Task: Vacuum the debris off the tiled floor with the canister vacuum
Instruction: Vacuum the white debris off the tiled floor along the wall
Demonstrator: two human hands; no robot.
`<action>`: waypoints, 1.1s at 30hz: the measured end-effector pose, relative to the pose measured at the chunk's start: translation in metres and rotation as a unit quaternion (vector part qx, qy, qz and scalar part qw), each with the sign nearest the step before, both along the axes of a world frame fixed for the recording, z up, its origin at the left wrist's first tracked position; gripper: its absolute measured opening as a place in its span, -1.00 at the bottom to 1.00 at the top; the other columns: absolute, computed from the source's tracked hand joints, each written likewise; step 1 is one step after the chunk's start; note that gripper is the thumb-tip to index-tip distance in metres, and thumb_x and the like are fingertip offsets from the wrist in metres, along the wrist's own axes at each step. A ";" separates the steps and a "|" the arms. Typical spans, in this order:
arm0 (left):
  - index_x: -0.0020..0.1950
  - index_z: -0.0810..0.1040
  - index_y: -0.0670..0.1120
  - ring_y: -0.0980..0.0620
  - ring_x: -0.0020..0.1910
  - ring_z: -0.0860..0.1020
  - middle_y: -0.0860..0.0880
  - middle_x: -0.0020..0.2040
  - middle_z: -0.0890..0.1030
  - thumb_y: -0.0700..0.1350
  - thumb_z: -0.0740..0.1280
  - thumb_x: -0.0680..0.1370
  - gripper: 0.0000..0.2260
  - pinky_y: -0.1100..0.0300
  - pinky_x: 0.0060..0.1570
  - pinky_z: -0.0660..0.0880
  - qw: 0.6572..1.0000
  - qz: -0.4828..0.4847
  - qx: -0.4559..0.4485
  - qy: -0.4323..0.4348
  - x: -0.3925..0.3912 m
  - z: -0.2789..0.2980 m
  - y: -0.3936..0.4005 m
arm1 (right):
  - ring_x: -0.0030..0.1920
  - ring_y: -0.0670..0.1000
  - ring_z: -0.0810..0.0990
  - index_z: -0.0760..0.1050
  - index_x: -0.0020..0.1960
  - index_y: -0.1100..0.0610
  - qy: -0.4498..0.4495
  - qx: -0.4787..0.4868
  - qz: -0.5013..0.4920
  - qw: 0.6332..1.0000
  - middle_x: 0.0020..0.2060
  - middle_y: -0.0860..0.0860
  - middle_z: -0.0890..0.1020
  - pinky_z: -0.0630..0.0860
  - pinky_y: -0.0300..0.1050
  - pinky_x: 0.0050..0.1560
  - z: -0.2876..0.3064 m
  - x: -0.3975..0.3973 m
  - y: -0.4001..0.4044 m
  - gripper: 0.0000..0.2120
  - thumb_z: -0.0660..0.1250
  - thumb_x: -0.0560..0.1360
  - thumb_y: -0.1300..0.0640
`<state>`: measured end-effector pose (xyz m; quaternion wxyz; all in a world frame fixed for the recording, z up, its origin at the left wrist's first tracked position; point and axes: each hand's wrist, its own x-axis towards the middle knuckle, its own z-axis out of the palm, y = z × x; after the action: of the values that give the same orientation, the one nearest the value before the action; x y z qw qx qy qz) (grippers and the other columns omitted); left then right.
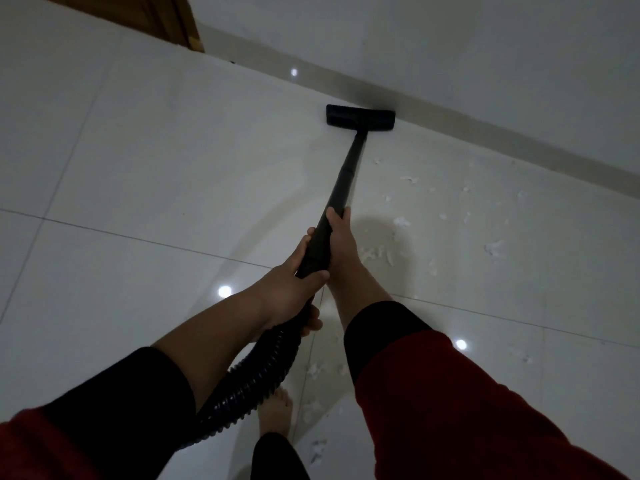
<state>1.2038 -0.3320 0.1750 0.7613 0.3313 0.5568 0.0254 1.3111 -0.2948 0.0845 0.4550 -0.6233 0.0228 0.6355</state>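
A black vacuum wand point(348, 171) runs forward from my hands to a flat black floor head point(360, 116), which rests on the glossy pale tiled floor point(138, 168) against the skirting. My right hand point(341, 242) is wrapped around the wand higher up. Just behind it, my left hand point(294, 292) grips the wand's lower end where the ribbed black hose point(256, 379) begins. White scraps of debris point(401, 221) lie scattered on the tiles to the right of the wand and near my foot. The canister is out of view.
A grey skirting point(485, 133) and white wall point(450, 46) bound the floor ahead. A brown wooden door frame point(187, 26) stands at the top left. My bare foot point(275, 414) is planted below the hose. Ceiling lights reflect on the tiles.
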 end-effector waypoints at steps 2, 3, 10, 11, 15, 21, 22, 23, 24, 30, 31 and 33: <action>0.50 -0.07 0.32 0.05 -0.49 0.61 -0.14 -0.36 0.57 -0.03 0.22 0.61 -0.38 0.25 -0.49 0.52 1.000 -0.011 0.008 0.005 0.009 0.003 -0.002 | -0.37 0.00 0.48 0.13 0.52 -0.02 -0.024 -0.002 -0.001 1.000 -0.30 0.10 0.45 0.50 -0.27 -0.51 0.002 0.011 -0.003 -0.53 0.14 0.64 0.11; 0.51 -0.07 0.31 0.05 -0.49 0.61 -0.14 -0.35 0.57 -0.02 0.22 0.61 -0.39 0.25 -0.49 0.53 1.000 -0.019 0.012 0.010 0.014 0.004 -0.003 | -0.38 0.00 0.48 0.12 0.52 -0.01 -0.032 -0.004 -0.003 0.999 -0.31 0.10 0.45 0.49 -0.27 -0.52 0.003 0.016 -0.006 -0.53 0.13 0.65 0.11; 0.52 -0.02 0.28 0.06 -0.51 0.56 -0.14 -0.35 0.57 -0.02 0.22 0.61 -0.41 0.26 -0.51 0.51 0.998 -0.056 0.016 0.025 0.038 0.011 -0.012 | -0.35 0.00 0.47 0.14 0.52 0.02 -0.060 -0.014 -0.020 0.998 -0.26 0.09 0.45 0.49 -0.26 -0.51 0.016 0.042 -0.022 -0.54 0.12 0.65 0.13; 0.52 -0.01 0.27 0.07 -0.53 0.55 -0.13 -0.36 0.56 -0.03 0.22 0.61 -0.42 0.27 -0.52 0.50 0.998 -0.056 0.015 0.025 0.039 0.012 -0.014 | -0.34 0.00 0.47 0.14 0.52 0.02 -0.061 -0.016 -0.021 0.998 -0.24 0.08 0.45 0.50 -0.25 -0.50 0.018 0.043 -0.024 -0.54 0.12 0.65 0.13; 0.52 0.03 0.26 0.08 -0.58 0.53 -0.12 -0.40 0.55 -0.04 0.22 0.61 -0.43 0.28 -0.53 0.50 0.998 -0.055 0.008 0.022 0.041 0.019 -0.027 | -0.33 -0.01 0.48 0.18 0.50 0.02 -0.063 -0.024 -0.024 0.997 -0.18 0.07 0.45 0.51 -0.28 -0.50 0.027 0.044 -0.039 -0.56 0.13 0.64 0.13; 0.53 0.07 0.17 0.10 -0.61 0.52 -0.13 -0.39 0.55 -0.05 0.24 0.60 -0.45 0.30 -0.56 0.50 0.997 -0.072 -0.003 0.035 0.037 0.029 -0.055 | -0.31 -0.01 0.49 0.19 0.50 -0.03 -0.063 -0.045 -0.035 0.996 -0.16 0.07 0.47 0.52 -0.27 -0.49 0.040 0.039 -0.072 -0.56 0.14 0.64 0.11; 0.53 0.07 0.18 0.09 -0.61 0.52 -0.13 -0.39 0.55 -0.05 0.23 0.61 -0.45 0.30 -0.56 0.49 0.997 -0.074 -0.003 0.034 0.035 0.030 -0.059 | -0.30 -0.01 0.49 0.19 0.50 -0.02 -0.064 -0.046 -0.037 0.996 -0.15 0.07 0.47 0.52 -0.26 -0.49 0.042 0.037 -0.078 -0.56 0.14 0.64 0.11; 0.53 0.06 0.18 0.09 -0.61 0.52 -0.13 -0.39 0.55 -0.05 0.23 0.61 -0.45 0.30 -0.56 0.49 0.996 -0.077 -0.002 0.033 0.034 0.032 -0.064 | -0.30 -0.01 0.49 0.18 0.50 -0.03 -0.065 -0.048 -0.038 0.996 -0.14 0.06 0.47 0.52 -0.24 -0.47 0.044 0.036 -0.083 -0.55 0.14 0.64 0.11; 0.53 0.06 0.18 0.09 -0.61 0.52 -0.13 -0.38 0.55 -0.05 0.23 0.61 -0.44 0.30 -0.56 0.49 0.996 -0.080 -0.001 0.033 0.032 0.034 -0.068 | -0.29 -0.01 0.50 0.19 0.50 -0.03 -0.066 -0.050 -0.038 0.996 -0.14 0.06 0.47 0.52 -0.22 -0.46 0.046 0.034 -0.088 -0.55 0.14 0.64 0.11; 0.53 0.04 0.23 0.06 -0.55 0.53 -0.14 -0.38 0.55 -0.05 0.23 0.61 -0.43 0.28 -0.53 0.49 0.996 -0.082 0.004 0.030 0.019 0.046 -0.092 | -0.31 -0.02 0.49 0.19 0.50 -0.03 -0.065 -0.059 -0.042 0.995 -0.13 0.04 0.47 0.51 -0.23 -0.46 0.057 0.020 -0.113 -0.55 0.14 0.63 0.10; 0.53 0.04 0.23 0.06 -0.56 0.53 -0.14 -0.38 0.54 -0.05 0.23 0.61 -0.43 0.28 -0.54 0.49 0.996 -0.080 0.004 0.029 0.016 0.049 -0.096 | -0.31 -0.02 0.49 0.19 0.50 -0.03 -0.064 -0.061 -0.041 0.995 -0.14 0.05 0.47 0.51 -0.23 -0.46 0.059 0.018 -0.117 -0.55 0.15 0.63 0.10; 0.53 0.04 0.23 0.08 -0.58 0.52 -0.14 -0.38 0.54 -0.06 0.23 0.61 -0.43 0.29 -0.55 0.48 0.997 -0.075 0.007 0.029 0.013 0.053 -0.103 | -0.31 -0.02 0.49 0.19 0.50 -0.04 -0.061 -0.063 -0.040 0.995 -0.15 0.06 0.47 0.51 -0.21 -0.45 0.062 0.013 -0.122 -0.55 0.15 0.63 0.10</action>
<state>1.2166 -0.4345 0.2277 0.7422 0.3782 0.5520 -0.0379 1.3241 -0.4169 0.1463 0.4408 -0.6870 0.0596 0.5746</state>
